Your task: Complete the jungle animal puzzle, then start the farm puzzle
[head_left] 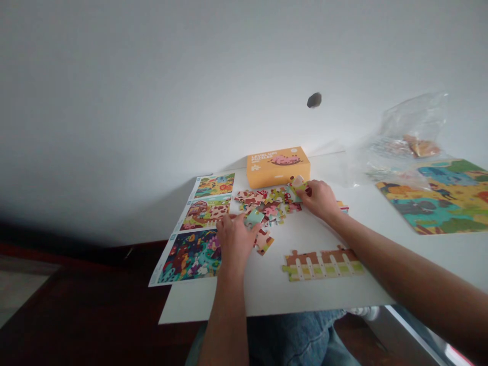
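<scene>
My left hand (233, 239) has its thumb and fingers closed on a pale green puzzle piece (254, 217) at the near left of a heap of loose puzzle pieces (271, 209). At the far right of the heap, in front of the orange box, my right hand (317, 197) pinches a puzzle piece (299, 183) with a light patch on it. Nearer the front edge lies a joined strip of puzzle pieces (324, 265) showing a white fence, its right end beside my right forearm. A cow-patterned piece (264, 241) rests just right of my left hand.
An orange puzzle box (278, 166) stands against the wall. A picture sheet (192, 254) with three scenes overhangs the table's left edge. A finished-looking animal puzzle (446, 203) lies at right, partly under a clear plastic bag (412, 127). The white table (213, 307) ends close to my lap.
</scene>
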`<action>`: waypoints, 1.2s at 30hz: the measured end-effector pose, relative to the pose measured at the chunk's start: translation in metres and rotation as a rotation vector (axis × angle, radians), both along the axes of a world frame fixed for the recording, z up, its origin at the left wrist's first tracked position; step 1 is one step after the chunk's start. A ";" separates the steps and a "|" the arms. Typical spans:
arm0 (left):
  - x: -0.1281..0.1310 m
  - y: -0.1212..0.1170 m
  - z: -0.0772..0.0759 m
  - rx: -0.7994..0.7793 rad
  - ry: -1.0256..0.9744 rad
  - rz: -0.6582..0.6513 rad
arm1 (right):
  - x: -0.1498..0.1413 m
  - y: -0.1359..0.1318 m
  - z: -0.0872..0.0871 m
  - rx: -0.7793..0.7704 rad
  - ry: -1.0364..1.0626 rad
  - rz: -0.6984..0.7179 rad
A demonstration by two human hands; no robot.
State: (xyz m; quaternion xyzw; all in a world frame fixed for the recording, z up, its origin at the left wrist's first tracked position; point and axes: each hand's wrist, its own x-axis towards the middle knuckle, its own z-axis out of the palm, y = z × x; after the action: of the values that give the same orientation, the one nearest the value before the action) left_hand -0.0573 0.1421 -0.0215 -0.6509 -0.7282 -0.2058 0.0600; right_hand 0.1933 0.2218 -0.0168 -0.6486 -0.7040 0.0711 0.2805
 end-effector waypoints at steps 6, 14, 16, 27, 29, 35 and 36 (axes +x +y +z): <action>0.000 0.002 0.000 -0.059 -0.121 -0.023 | -0.002 -0.002 -0.002 0.011 -0.101 -0.101; -0.007 0.004 0.007 -0.034 -0.637 -0.182 | -0.004 -0.015 0.010 0.241 0.099 0.201; -0.006 0.003 0.012 -0.019 -0.690 -0.260 | -0.009 -0.022 0.013 0.141 0.232 0.451; -0.009 -0.017 0.023 -0.306 -0.540 -0.249 | -0.021 -0.034 0.009 -0.304 0.443 0.774; -0.018 -0.018 0.020 -0.245 -0.338 -0.145 | -0.015 -0.031 0.012 -0.228 0.330 0.724; -0.018 -0.003 0.001 -0.039 -0.132 -0.259 | -0.011 -0.026 0.013 -0.073 0.183 0.570; -0.015 0.001 -0.001 -0.031 -0.121 -0.255 | -0.011 -0.025 0.012 -0.071 0.186 0.552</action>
State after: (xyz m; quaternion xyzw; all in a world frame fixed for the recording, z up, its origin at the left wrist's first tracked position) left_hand -0.0727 0.1426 -0.0226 -0.7253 -0.6452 -0.2393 -0.0208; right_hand 0.1821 0.1965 -0.0048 -0.4324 -0.8222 0.2284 0.2911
